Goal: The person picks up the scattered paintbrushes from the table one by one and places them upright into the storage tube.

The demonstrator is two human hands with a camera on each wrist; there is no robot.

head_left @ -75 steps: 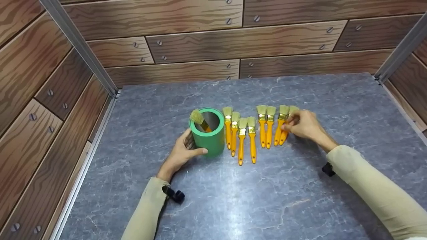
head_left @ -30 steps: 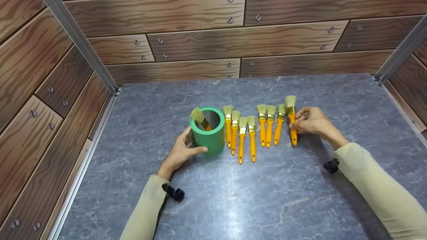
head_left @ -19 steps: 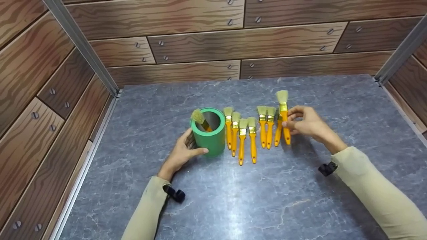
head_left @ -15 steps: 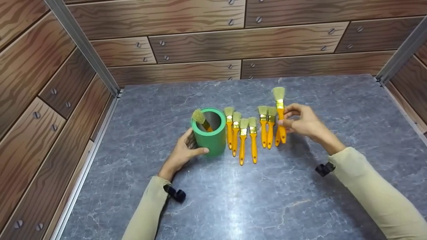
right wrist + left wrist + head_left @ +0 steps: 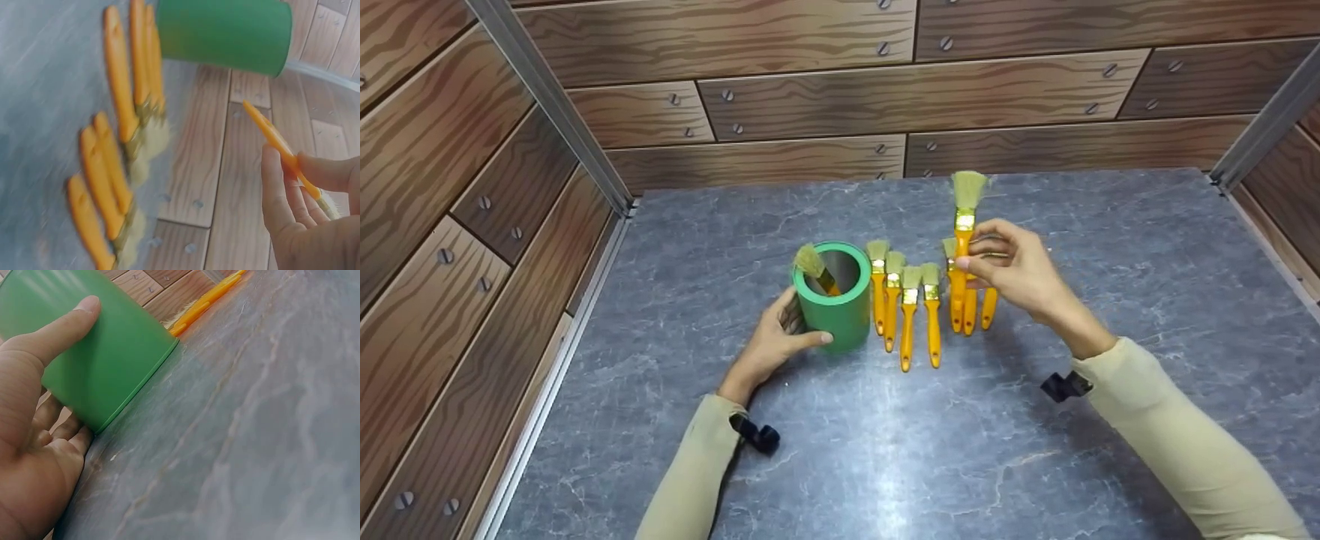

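Observation:
An open-topped green can [image 5: 834, 326] stands upright on the table with a paintbrush [image 5: 810, 262] leaning inside, bristles over the rim. My left hand [image 5: 769, 341] holds the can from its left side, thumb across the front and fingers round the back. Between thumb and fingers, my right hand [image 5: 1016, 274] pinches the orange handle of another paintbrush [image 5: 967, 199]. That brush is raised with bristles up, its handle overlapping the brushes behind. The right wrist view shows the held brush [image 5: 270, 132] well apart from the row on the table.
Several orange-handled paintbrushes [image 5: 908, 319] lie right of the can, bristles away from me. Farther right, a second group of paintbrushes [image 5: 989, 309] is partly hidden by my right hand. Wood-patterned walls [image 5: 802, 105] enclose the grey marbled table [image 5: 825, 465] at back and sides.
My right hand has picked up the rightmost paintbrush, lifted it and carried it left above the right-hand group. My left hand and the can have stayed in place.

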